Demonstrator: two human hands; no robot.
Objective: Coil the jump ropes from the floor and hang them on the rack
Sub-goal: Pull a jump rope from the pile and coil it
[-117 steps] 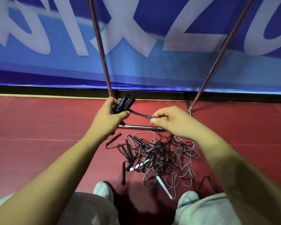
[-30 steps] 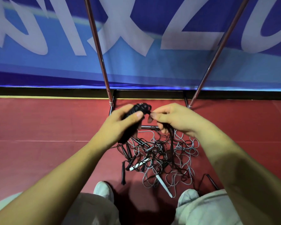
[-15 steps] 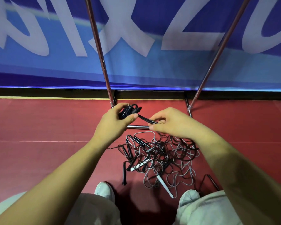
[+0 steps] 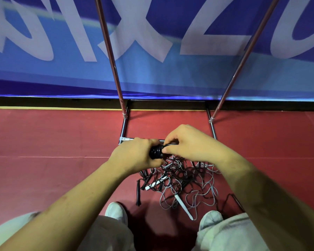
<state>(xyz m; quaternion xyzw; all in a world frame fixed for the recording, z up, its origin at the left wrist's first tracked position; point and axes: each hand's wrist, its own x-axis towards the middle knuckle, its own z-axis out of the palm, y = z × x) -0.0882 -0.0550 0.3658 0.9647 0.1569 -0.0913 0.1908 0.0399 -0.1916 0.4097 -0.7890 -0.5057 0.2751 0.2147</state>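
My left hand grips a black jump rope whose cord is wound in tight turns round its handles. My right hand pinches the cord of that same rope right beside the bundle, and the two hands touch. Below them a tangled pile of jump ropes, black and grey with black and white handles, lies on the red floor. The metal rack stands just behind, its two slanted poles rising out of the top of the view and its base frame on the floor.
A blue banner with large white letters covers the wall behind the rack. My white shoes and light trousers fill the bottom, close to the pile. A lone black handle lies left of the pile.
My hands have come together and lowered slightly. More cord is wound round the handles, and my right hand now presses the cord at the bundle instead of holding it stretched out.
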